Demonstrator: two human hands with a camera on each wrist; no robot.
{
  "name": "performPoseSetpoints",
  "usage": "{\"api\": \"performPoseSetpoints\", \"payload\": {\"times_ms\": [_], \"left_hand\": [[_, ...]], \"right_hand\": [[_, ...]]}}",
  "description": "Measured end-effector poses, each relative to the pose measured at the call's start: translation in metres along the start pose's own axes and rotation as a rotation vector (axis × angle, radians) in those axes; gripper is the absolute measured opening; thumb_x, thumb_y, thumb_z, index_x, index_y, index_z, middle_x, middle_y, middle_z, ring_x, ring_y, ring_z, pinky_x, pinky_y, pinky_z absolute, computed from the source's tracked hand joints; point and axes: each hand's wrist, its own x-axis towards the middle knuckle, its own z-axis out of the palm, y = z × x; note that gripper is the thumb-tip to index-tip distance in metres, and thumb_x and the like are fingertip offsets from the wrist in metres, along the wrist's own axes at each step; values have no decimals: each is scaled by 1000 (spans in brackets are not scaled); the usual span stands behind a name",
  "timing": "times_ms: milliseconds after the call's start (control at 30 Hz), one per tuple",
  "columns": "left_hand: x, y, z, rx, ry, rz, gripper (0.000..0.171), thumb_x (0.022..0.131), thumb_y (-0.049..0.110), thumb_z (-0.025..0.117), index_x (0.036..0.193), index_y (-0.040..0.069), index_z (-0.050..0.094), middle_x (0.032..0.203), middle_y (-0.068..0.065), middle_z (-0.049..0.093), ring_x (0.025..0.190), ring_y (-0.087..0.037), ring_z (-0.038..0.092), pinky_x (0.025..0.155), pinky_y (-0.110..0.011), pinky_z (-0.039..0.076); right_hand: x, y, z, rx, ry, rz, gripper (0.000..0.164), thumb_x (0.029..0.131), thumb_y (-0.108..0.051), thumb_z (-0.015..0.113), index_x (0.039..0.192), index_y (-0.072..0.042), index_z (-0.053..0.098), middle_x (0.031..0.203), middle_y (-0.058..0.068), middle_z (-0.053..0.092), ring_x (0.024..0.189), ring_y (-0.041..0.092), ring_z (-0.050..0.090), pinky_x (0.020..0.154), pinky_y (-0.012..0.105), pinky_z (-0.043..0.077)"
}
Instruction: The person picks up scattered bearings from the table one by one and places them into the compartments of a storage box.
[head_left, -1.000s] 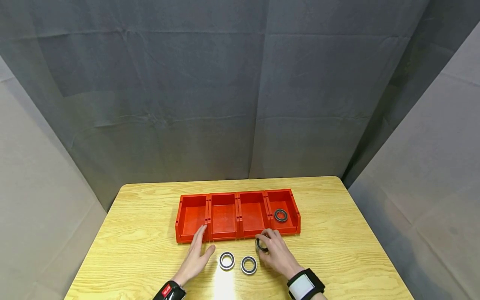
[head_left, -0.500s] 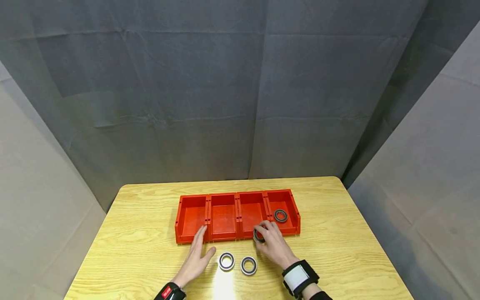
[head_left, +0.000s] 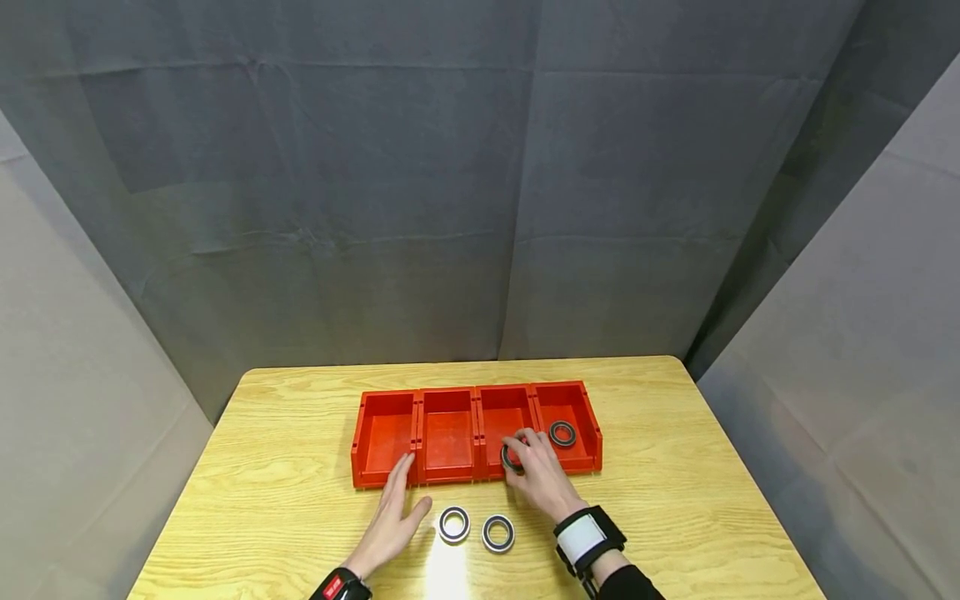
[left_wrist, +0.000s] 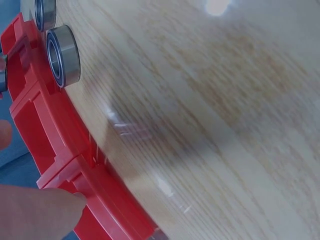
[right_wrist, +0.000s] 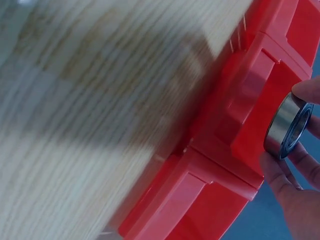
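Observation:
My right hand (head_left: 542, 475) pinches a ball bearing (right_wrist: 286, 125), a steel ring with a dark seal, between thumb and fingers. It holds the ring over the front of the third compartment from the left of the red bin row (head_left: 447, 479). My left hand (head_left: 390, 518) has its fingers extended, fingertips at the front wall of the leftmost compartment, thumb spread apart. Two more bearings lie flat on the table between the hands, a left one (head_left: 453, 525) and a right one (head_left: 498, 533). Another bearing (head_left: 562, 433) lies in the rightmost compartment.
The bin row stands on a light wood table (head_left: 285, 467). Behind the table hangs a grey cloth (head_left: 375, 208), with pale panels (head_left: 847, 375) on both sides. Each wrist wears a dark strap (head_left: 590, 537).
My right hand has moved forward and slightly left with the bearing, from in front of the bins to over the third compartment. The left hand has stayed in place.

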Motion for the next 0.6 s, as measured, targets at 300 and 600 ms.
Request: {"api": "performPoseSetpoints", "payload": {"times_ms": [300, 600], "left_hand": [[-2, 0, 0, 6, 7, 7, 74, 101, 22, 58, 161, 4, 17, 168, -23, 9, 152, -48, 20, 115, -74, 25], [-5, -1, 0, 13, 19, 12, 75, 101, 22, 58, 160, 4, 17, 168, -23, 9, 151, -49, 21, 112, -75, 26]], "right_hand": [[14, -3, 5, 3, -52, 56, 46, 80, -7, 81, 124, -4, 69, 119, 16, 63, 106, 33, 54, 89, 45, 55], [29, -3, 12, -58, -38, 47, 45, 80, -7, 80, 123, -1, 69, 115, 17, 64, 102, 35, 54, 86, 44, 55]]}}
